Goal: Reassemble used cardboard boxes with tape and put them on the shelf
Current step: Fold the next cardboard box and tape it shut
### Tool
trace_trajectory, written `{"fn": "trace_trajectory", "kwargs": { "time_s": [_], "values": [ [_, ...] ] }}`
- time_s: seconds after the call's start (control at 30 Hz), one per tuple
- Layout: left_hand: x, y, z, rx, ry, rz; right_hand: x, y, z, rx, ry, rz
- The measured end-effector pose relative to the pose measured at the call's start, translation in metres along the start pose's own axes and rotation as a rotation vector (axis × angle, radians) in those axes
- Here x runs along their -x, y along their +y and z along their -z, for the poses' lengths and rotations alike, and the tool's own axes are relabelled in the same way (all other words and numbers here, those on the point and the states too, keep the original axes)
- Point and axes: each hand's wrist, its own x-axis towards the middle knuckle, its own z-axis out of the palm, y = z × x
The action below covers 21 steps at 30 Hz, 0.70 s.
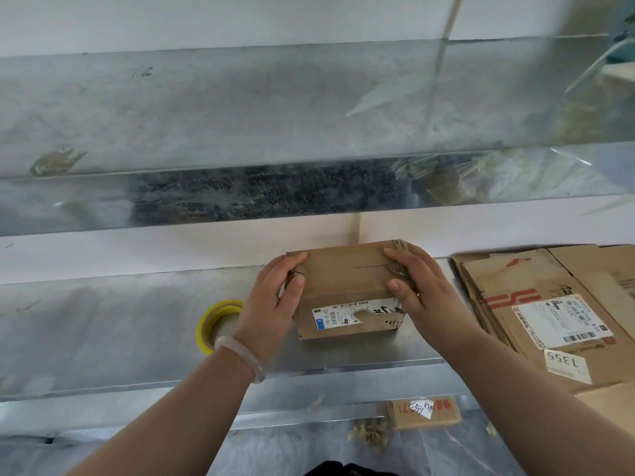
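Forearms reach in from below to a metal shelf (120, 321), where flattened boxes (549, 304) are stacked at the right. The left hand (271, 297) and right hand (422, 293) each grip one end of a small cardboard box (347, 273) standing on the shelf. A yellow tape roll (213, 321) lies just beside the left wrist.

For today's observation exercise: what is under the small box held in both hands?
The metal shelf shows around the box, which seems to rest on it. Whatever lies directly beneath is covered.

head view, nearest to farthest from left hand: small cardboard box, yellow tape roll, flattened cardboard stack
1. small brown cardboard box, held by left hand
2. yellow tape roll, beside the wrist, left
3. flattened cardboard stack, far right
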Motion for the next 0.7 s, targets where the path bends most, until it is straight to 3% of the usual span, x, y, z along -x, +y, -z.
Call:
{"fn": "trace_trajectory", "kwargs": {
  "time_s": [0.17, 0.4, 0.7],
  "values": [
    [-0.007, 0.01, 0.006, -0.003, 0.013, 0.025, -0.003, -0.008, 0.002, -0.045, 0.054, -0.02],
    [-0.016, 0.019, 0.001, 0.057, -0.082, 0.203, -0.001, -0.009, 0.016, 0.002, 0.051, -0.129],
    [-0.009, 0.008, -0.003, -0.061, -0.038, -0.002, 0.001, -0.001, 0.009, -0.082, 0.06, -0.105]
  ]
}}
